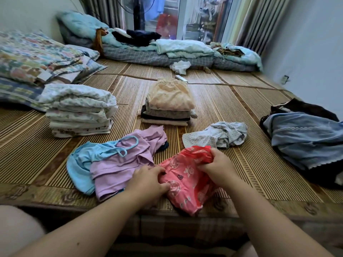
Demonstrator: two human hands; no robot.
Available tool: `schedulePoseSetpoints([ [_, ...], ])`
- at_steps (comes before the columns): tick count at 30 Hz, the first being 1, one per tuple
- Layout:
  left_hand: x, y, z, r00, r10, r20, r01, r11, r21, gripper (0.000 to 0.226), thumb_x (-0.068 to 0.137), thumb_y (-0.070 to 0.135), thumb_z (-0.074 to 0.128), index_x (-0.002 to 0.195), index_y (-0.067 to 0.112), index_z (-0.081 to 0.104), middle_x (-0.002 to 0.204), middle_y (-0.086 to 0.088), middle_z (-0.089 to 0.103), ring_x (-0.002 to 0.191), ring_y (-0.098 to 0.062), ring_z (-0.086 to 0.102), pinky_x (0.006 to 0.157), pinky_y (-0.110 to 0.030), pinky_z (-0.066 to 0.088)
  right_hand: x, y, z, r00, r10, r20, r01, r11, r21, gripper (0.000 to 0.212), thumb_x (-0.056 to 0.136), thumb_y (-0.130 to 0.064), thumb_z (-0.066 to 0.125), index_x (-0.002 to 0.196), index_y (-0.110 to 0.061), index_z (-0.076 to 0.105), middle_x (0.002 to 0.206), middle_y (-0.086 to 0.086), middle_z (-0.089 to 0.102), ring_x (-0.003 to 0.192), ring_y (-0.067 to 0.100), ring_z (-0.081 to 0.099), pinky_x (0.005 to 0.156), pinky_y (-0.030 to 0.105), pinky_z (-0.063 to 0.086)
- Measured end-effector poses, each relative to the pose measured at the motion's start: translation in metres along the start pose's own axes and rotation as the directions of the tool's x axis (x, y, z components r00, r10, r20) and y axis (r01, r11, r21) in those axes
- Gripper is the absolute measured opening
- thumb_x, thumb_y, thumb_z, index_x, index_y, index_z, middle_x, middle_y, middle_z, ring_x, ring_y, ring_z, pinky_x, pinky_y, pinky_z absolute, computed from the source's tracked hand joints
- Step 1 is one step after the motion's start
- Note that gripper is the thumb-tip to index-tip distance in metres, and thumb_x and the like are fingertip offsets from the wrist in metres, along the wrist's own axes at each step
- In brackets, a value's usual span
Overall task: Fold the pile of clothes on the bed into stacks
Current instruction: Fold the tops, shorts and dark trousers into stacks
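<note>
A red patterned garment [185,179] lies crumpled at the bed's near edge. My left hand [148,180] grips its left side and my right hand [217,167] grips its upper right part. Left of it lie a lilac garment [122,162] and a light blue top [83,164], unfolded and overlapping. A grey dotted garment [217,136] lies loose behind my right hand. Two folded stacks stand further back: a floral white stack [79,110] at the left and a stack topped by a cream piece [168,102] in the middle.
A bamboo mat [241,112] covers the bed. A pile of blue and dark clothes [306,138] lies at the right edge. Folded quilts [37,58] are at the far left, and bedding [167,51] with dark clothes lies along the back by the window.
</note>
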State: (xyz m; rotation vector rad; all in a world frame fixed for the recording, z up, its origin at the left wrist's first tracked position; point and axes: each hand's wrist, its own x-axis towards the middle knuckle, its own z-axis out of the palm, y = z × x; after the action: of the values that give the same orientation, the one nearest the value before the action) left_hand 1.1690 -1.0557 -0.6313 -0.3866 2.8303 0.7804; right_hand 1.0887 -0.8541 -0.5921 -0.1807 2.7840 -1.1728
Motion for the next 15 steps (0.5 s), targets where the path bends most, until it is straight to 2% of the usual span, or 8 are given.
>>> schedulePoseSetpoints([
  [3, 0.003, -0.003, -0.004, 1.0, 0.019, -0.02, -0.023, 0.974, -0.225, 0.047, 0.084, 0.033, 0.063, 0.131, 0.033, 0.055, 0.12, 0.004, 0.062, 0.106, -0.013, 0.058, 0.09, -0.029, 0.048, -0.027, -0.015, 0.004, 0.954, -0.295, 0.057, 0.299, 0.952, -0.064, 0.019, 0.079, -0.018, 0.073, 0.084, -0.029, 0.058, 0.083, -0.013, 0.06, 0.074, 0.006, 0.057, 0.067, 0.029, 0.051],
  [5, 0.006, -0.006, -0.007, 1.0, -0.021, -0.001, 0.018, 0.902, -0.43, 0.04, 0.087, 0.018, 0.061, 0.126, 0.026, 0.057, 0.116, 0.003, 0.066, 0.103, -0.013, 0.062, 0.092, -0.031, 0.05, -0.047, -0.021, 0.011, 0.854, -0.469, 0.227, 0.505, 0.851, -0.141, 0.028, 0.078, -0.018, 0.07, 0.101, -0.029, 0.061, 0.1, -0.02, 0.056, 0.09, 0.003, 0.052, 0.084, 0.03, 0.048],
  [6, 0.007, -0.006, -0.009, 0.999, -0.049, 0.015, 0.05, 0.839, -0.542, 0.039, 0.088, 0.013, 0.058, 0.125, 0.022, 0.056, 0.115, -0.002, 0.067, 0.101, -0.016, 0.063, 0.092, -0.032, 0.051, -0.056, -0.021, 0.016, 0.799, -0.481, 0.361, 0.568, 0.802, -0.187, 0.04, 0.078, -0.021, 0.07, 0.115, -0.031, 0.06, 0.118, -0.018, 0.053, 0.108, 0.004, 0.047, 0.098, 0.03, 0.043],
  [7, 0.007, -0.006, -0.011, 0.996, -0.081, 0.03, 0.082, 0.77, -0.633, 0.035, 0.089, 0.01, 0.055, 0.123, 0.019, 0.057, 0.113, -0.007, 0.067, 0.097, -0.019, 0.064, 0.089, -0.032, 0.053, -0.064, -0.02, 0.022, 0.759, -0.422, 0.496, 0.59, 0.769, -0.248, 0.052, 0.079, -0.025, 0.069, 0.128, -0.035, 0.053, 0.138, -0.013, 0.045, 0.127, 0.009, 0.038, 0.111, 0.034, 0.032],
  [9, 0.006, -0.008, -0.016, 0.991, -0.131, 0.018, 0.104, 0.685, -0.721, 0.019, 0.092, 0.012, 0.05, 0.103, 0.019, 0.063, 0.106, -0.015, 0.068, 0.091, -0.025, 0.063, 0.085, -0.035, 0.053, -0.074, -0.016, 0.033, 0.72, -0.246, 0.649, 0.585, 0.719, -0.376, 0.067, 0.082, -0.033, 0.065, 0.142, -0.042, 0.037, 0.16, -0.005, 0.018, 0.146, 0.02, 0.013, 0.118, 0.048, 0.012],
  [11, 0.005, -0.008, -0.018, 0.991, -0.137, 0.012, 0.101, 0.668, -0.737, 0.02, 0.098, 0.024, 0.047, 0.083, 0.021, 0.06, 0.104, -0.014, 0.066, 0.097, -0.026, 0.061, 0.093, -0.044, 0.05, -0.081, -0.013, 0.041, 0.725, -0.22, 0.652, 0.581, 0.704, -0.409, 0.067, 0.083, -0.037, 0.061, 0.143, -0.046, 0.031, 0.162, -0.004, 0.011, 0.149, 0.023, 0.005, 0.117, 0.053, 0.004],
  [12, 0.004, -0.008, -0.018, 0.993, -0.121, 0.016, 0.094, 0.67, -0.737, 0.024, 0.099, 0.032, 0.046, 0.083, 0.021, 0.06, 0.106, -0.01, 0.066, 0.1, -0.024, 0.061, 0.097, -0.046, 0.049, -0.082, -0.012, 0.042, 0.741, -0.24, 0.627, 0.57, 0.718, -0.398, 0.065, 0.084, -0.039, 0.06, 0.142, -0.047, 0.033, 0.162, -0.004, 0.013, 0.149, 0.022, 0.005, 0.117, 0.053, 0.004],
  [15, -0.001, -0.007, -0.017, 0.995, -0.095, 0.044, 0.096, 0.661, -0.745, 0.036, 0.091, 0.051, 0.053, 0.106, 0.021, 0.067, 0.107, -0.005, 0.07, 0.1, -0.022, 0.065, 0.095, -0.045, 0.05, -0.081, -0.009, 0.041, 0.799, -0.314, 0.513, 0.528, 0.775, -0.348, 0.063, 0.084, -0.041, 0.061, 0.142, -0.045, 0.036, 0.157, -0.008, 0.028, 0.146, 0.014, 0.017, 0.118, 0.048, 0.015],
])
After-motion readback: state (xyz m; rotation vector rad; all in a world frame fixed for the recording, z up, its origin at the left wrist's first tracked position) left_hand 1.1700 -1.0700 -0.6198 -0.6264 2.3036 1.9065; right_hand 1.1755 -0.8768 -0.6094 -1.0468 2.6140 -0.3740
